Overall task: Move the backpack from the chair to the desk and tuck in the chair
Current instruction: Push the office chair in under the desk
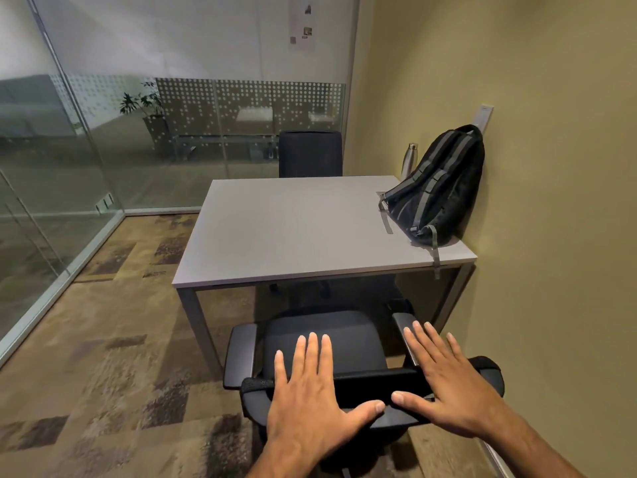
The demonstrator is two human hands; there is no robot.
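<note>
Head view shows my left hand [306, 401] and right hand [455, 388] spread flat on the chair [324, 343] back, with the counter [293, 229] straight ahead.

Head cam looks fwd/down, close over chair [324, 343], desk [293, 229] beyond.

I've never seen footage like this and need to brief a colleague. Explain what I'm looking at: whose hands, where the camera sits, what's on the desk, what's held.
There is no machine here. A person wears one camera on the head, looking forward and down. The left hand and right hand are spread flat over the top of the chair backrest, fingers open, gripping nothing. The chair stands just short of the desk. On the desk a backpack leans against the wall, a metal bottle beside it.
</note>
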